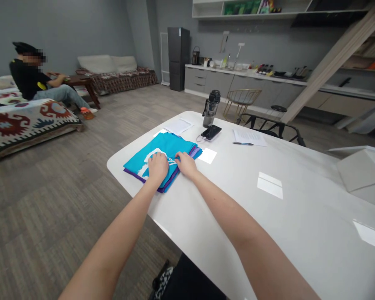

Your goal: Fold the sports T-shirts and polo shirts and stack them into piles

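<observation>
Left hand (158,166) open, palm down on folded teal cloth (171,148), no grip. Right hand (186,163) open, flat on cloth's right edge, no grip. Purple layers (136,176) under teal. Stack near white desk's (234,225) left edge, wide bare surface to right. Farther on: phone (211,132), water bottle (211,109), paper sheets (249,137), pen (243,143). Floor (50,208) beyond desk edge.

You've got grey walls (75,33) all round, grey-brown carpet (59,166) underfoot. On your L: patterned floor bed (28,125), sofa w/ cream cushions (117,73) behind, low wooden table (84,85) btwn, seated person (28,73) beside it. Ahead: dark fridge (178,58), grey kitchen cabinets (246,83) under cluttered counter (246,71), white wall shelf (246,8) above. Gold wire chair (242,102), black chair (268,123) nearer you. Pale wooden beam (334,62) slants on your R.
</observation>
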`<state>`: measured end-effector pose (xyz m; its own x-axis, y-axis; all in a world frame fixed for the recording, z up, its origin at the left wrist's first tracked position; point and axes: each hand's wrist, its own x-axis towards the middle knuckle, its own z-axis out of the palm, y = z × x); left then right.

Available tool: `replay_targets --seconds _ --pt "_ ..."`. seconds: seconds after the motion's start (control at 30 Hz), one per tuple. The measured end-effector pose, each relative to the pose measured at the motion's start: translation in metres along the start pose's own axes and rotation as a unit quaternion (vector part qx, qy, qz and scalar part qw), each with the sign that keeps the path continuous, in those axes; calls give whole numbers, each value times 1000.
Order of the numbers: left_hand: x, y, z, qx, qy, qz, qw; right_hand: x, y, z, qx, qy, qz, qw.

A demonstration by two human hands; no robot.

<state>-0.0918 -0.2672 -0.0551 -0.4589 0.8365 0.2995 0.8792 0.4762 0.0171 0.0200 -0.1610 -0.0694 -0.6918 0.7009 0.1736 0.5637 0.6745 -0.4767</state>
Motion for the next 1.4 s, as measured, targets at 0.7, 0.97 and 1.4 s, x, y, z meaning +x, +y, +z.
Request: replay_targets --seconds 0.7,0.97,1.4 --pt "-65 158 -71 -184 70 196 960 -164 85 -136 0 122 -49 991" --pt "-127 332 -84 -289 23 371 882 -331 168 -224 -22 230 78 970" --pt "-215 465 -79 -336 -95 523 778 -529 233 -289 75 89 212 970"
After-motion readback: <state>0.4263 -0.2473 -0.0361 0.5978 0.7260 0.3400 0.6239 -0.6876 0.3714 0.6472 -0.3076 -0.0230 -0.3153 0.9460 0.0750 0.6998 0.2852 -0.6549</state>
